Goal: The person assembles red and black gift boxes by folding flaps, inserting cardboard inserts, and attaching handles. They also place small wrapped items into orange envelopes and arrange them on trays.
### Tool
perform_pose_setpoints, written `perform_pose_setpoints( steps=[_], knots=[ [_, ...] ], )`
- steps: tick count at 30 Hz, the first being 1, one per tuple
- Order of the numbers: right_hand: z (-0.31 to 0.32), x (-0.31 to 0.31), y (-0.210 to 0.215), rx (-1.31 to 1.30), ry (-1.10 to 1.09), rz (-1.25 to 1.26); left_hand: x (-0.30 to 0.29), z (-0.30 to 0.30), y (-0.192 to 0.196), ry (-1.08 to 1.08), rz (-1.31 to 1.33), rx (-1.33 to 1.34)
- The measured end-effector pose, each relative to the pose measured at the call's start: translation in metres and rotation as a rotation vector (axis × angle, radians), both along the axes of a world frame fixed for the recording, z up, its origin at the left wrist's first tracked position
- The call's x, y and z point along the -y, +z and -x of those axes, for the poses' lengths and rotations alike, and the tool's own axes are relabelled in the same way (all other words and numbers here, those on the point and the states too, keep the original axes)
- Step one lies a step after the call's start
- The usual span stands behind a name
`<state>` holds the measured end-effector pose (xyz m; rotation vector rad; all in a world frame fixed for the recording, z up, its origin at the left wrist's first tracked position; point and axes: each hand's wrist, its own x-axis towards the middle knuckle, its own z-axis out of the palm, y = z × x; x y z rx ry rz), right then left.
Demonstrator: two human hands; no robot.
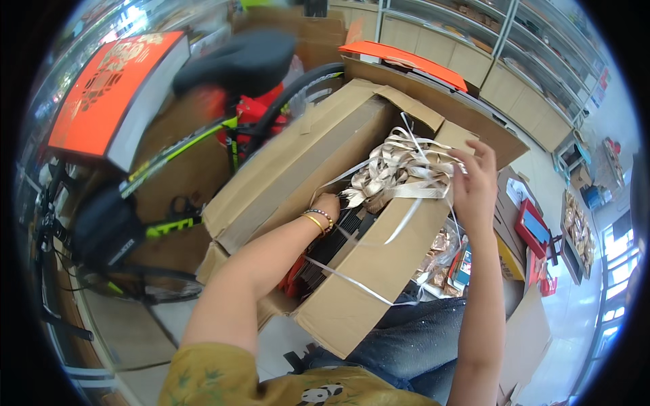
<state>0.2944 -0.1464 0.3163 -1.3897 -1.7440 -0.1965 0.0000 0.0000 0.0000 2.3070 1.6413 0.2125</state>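
A large open cardboard box (369, 271) stands tilted in front of me. Inside it, flat black pieces (332, 247) are packed upright in a row. Over its far end lies a tangled heap of shiny champagne-coloured ribbons (399, 162), some draping across the right flap. My left hand (326, 205), with bracelets at the wrist, reaches into the box beside the ribbon ends. Its fingers are curled, and what they hold is hidden. My right hand (477, 183) is raised at the heap's right edge, fingers apart and bent, the thumb side close to the ribbons.
On the left stand a bicycle (179, 152) with a black saddle and an orange-and-white box (115, 95). Loose white straps (352, 281) cross the cardboard box. Clear-wrapped goods (440, 260) lie to its right, past my knee. Shelves with cabinets (467, 54) line the back.
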Motion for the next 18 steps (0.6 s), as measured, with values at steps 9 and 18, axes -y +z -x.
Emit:
perform_pose_setpoints(
  steps=[9, 18],
  knots=[
    [-0.037, 0.06, 0.006, -0.164, -0.073, 0.078, 0.047, 0.001, 0.145, -0.243, -0.434, 0.22],
    [-0.059, 0.082, -0.004, -0.166, -0.078, 0.034, 0.088, 0.012, 0.299, -0.017, -0.472, -0.173]
  ],
)
